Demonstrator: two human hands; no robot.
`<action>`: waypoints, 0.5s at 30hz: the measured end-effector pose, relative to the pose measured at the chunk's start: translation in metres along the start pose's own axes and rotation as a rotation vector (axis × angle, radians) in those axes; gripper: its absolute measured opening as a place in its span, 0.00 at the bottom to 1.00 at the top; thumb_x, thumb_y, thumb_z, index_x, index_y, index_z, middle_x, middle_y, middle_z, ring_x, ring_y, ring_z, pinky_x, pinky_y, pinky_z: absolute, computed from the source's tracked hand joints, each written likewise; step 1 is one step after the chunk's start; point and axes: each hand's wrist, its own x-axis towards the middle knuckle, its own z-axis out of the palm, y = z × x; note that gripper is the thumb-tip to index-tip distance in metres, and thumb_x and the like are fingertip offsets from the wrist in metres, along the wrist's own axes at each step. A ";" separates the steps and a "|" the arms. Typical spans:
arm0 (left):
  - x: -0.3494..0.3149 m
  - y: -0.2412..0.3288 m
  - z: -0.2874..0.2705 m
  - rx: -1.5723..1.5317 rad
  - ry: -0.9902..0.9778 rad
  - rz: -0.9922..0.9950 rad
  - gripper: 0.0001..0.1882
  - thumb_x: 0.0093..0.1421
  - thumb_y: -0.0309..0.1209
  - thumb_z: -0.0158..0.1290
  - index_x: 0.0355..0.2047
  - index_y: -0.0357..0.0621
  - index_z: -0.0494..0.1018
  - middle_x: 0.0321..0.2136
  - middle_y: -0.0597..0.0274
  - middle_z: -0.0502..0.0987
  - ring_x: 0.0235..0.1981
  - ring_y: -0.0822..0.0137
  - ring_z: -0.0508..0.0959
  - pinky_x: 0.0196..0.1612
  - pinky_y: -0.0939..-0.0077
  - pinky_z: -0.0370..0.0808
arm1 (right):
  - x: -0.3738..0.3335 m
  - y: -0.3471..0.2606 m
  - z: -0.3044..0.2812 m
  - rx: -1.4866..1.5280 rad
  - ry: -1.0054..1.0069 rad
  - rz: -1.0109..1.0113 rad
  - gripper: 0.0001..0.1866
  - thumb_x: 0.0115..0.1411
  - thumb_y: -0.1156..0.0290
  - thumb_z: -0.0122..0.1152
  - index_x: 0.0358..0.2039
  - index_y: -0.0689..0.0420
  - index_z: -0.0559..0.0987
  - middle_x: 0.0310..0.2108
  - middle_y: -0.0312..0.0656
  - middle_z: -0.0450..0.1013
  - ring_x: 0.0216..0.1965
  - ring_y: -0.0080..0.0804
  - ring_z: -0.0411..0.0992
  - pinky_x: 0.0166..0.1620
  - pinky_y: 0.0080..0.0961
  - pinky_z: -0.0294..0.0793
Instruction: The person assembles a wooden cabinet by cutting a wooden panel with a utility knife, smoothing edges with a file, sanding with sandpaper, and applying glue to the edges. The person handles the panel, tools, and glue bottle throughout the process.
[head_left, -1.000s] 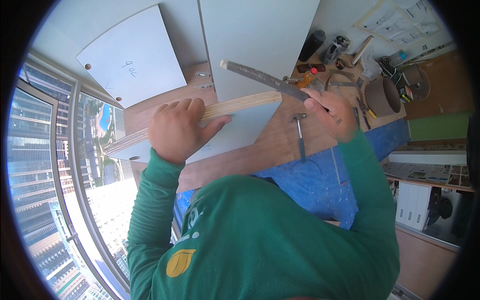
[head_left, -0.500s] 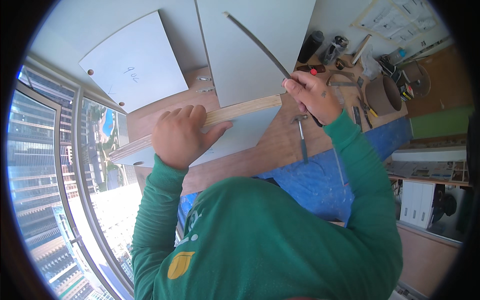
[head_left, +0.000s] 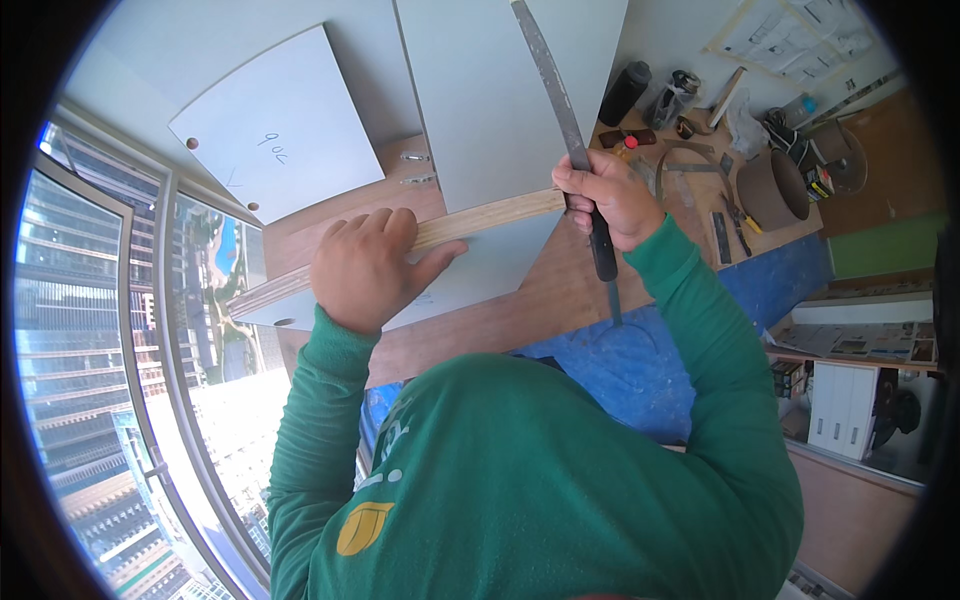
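My left hand [head_left: 362, 272] is wrapped over the top edge of a white-faced board [head_left: 487, 258], thumb on the near face and fingers over the far side. The board stands on its side, its raw plywood edge [head_left: 480, 219] facing up. In my right hand [head_left: 622, 200] is a long flat file [head_left: 552, 85] with a black handle [head_left: 603, 252]. Its grey blade points away from me, and the file crosses the board's right end. Whether it touches that end I cannot tell. Beneath the handle, a hammer's blue grip [head_left: 615, 300] partly shows.
A wooden worktop [head_left: 555, 290] bears the board, with blue sheeting [head_left: 590, 365] along its near side. White panels [head_left: 275, 125] lean at the back, metal hinges [head_left: 415, 168] beside them. A brown roll [head_left: 772, 188], pliers [head_left: 738, 225] and a dark bottle [head_left: 625, 92] are at right. Windows [head_left: 85, 330] border the left.
My right hand has shifted left and turned the file, so its broad face and black handle now show. The blade stands more upright. My left hand keeps its grip on the board.
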 end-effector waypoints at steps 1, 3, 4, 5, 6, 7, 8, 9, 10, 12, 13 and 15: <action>-0.001 0.001 -0.001 0.002 -0.004 -0.004 0.33 0.56 0.63 0.66 0.23 0.47 0.68 0.18 0.62 0.72 0.19 0.56 0.76 0.28 0.62 0.72 | -0.001 0.000 0.000 -0.004 -0.007 0.005 0.10 0.72 0.64 0.65 0.38 0.56 0.78 0.21 0.26 0.62 0.21 0.16 0.62 0.24 0.20 0.65; -0.002 0.002 -0.002 0.005 -0.012 -0.012 0.33 0.56 0.64 0.66 0.23 0.47 0.68 0.18 0.62 0.72 0.20 0.56 0.76 0.28 0.62 0.72 | -0.003 -0.002 0.000 -0.011 -0.021 0.015 0.10 0.73 0.63 0.64 0.38 0.55 0.78 0.21 0.26 0.62 0.21 0.16 0.62 0.24 0.20 0.65; -0.003 0.002 -0.002 0.010 -0.008 -0.009 0.33 0.56 0.64 0.66 0.22 0.47 0.68 0.18 0.62 0.72 0.20 0.57 0.76 0.28 0.62 0.72 | -0.005 -0.001 -0.001 -0.009 -0.025 0.019 0.10 0.72 0.63 0.64 0.38 0.55 0.78 0.21 0.26 0.62 0.21 0.16 0.62 0.24 0.20 0.65; -0.004 0.003 -0.002 0.014 -0.003 -0.006 0.33 0.56 0.64 0.66 0.22 0.47 0.68 0.18 0.62 0.72 0.20 0.57 0.76 0.28 0.62 0.72 | -0.006 -0.001 -0.002 -0.007 -0.030 0.024 0.10 0.72 0.63 0.64 0.38 0.55 0.78 0.21 0.26 0.62 0.21 0.16 0.62 0.24 0.20 0.65; -0.005 0.004 -0.003 0.018 0.001 -0.003 0.33 0.56 0.64 0.66 0.22 0.47 0.68 0.18 0.62 0.72 0.20 0.57 0.76 0.28 0.62 0.72 | -0.007 0.000 -0.002 -0.005 -0.034 0.028 0.10 0.72 0.63 0.64 0.38 0.55 0.78 0.21 0.26 0.63 0.21 0.16 0.62 0.24 0.20 0.64; -0.007 0.004 -0.003 0.013 0.013 0.001 0.33 0.56 0.64 0.66 0.22 0.47 0.68 0.18 0.62 0.72 0.20 0.57 0.76 0.27 0.62 0.71 | -0.009 0.000 -0.002 -0.002 -0.029 0.028 0.09 0.72 0.64 0.64 0.38 0.56 0.78 0.22 0.26 0.63 0.21 0.16 0.62 0.24 0.20 0.64; -0.008 0.005 -0.003 0.008 0.025 0.005 0.33 0.56 0.64 0.66 0.22 0.47 0.68 0.18 0.62 0.72 0.20 0.57 0.76 0.27 0.62 0.71 | -0.011 0.001 -0.001 0.001 -0.024 0.029 0.09 0.72 0.64 0.64 0.38 0.56 0.78 0.22 0.26 0.63 0.21 0.16 0.62 0.24 0.20 0.64; -0.009 0.006 -0.003 0.003 0.038 0.010 0.33 0.55 0.64 0.66 0.22 0.47 0.68 0.18 0.62 0.72 0.19 0.57 0.76 0.27 0.63 0.71 | -0.013 0.001 -0.001 0.003 -0.018 0.029 0.09 0.72 0.64 0.65 0.38 0.56 0.78 0.22 0.26 0.63 0.21 0.16 0.62 0.24 0.20 0.64; -0.010 0.007 -0.004 0.006 0.036 0.008 0.33 0.55 0.64 0.66 0.22 0.47 0.68 0.18 0.62 0.72 0.19 0.57 0.76 0.27 0.63 0.71 | -0.015 0.002 -0.001 -0.024 -0.015 0.001 0.09 0.72 0.64 0.65 0.39 0.57 0.78 0.22 0.26 0.63 0.21 0.16 0.62 0.24 0.20 0.64; -0.010 0.009 -0.004 0.010 0.034 0.008 0.33 0.55 0.64 0.66 0.22 0.47 0.68 0.19 0.62 0.71 0.19 0.58 0.75 0.27 0.63 0.71 | -0.020 0.002 -0.002 -0.078 -0.008 -0.057 0.10 0.72 0.64 0.64 0.41 0.59 0.79 0.22 0.26 0.63 0.21 0.16 0.62 0.24 0.20 0.63; -0.012 0.009 -0.005 0.011 0.029 0.006 0.33 0.55 0.64 0.66 0.22 0.47 0.68 0.18 0.62 0.71 0.19 0.58 0.75 0.27 0.63 0.71 | -0.023 0.000 -0.001 -0.187 0.018 -0.104 0.11 0.72 0.64 0.64 0.43 0.59 0.80 0.22 0.26 0.64 0.21 0.16 0.62 0.24 0.20 0.63; -0.016 0.009 -0.005 0.012 0.019 0.004 0.33 0.55 0.64 0.66 0.23 0.47 0.68 0.18 0.62 0.71 0.20 0.58 0.75 0.27 0.63 0.71 | -0.035 -0.013 0.003 -0.404 0.071 -0.198 0.12 0.73 0.65 0.62 0.48 0.61 0.81 0.23 0.26 0.64 0.21 0.15 0.62 0.25 0.19 0.63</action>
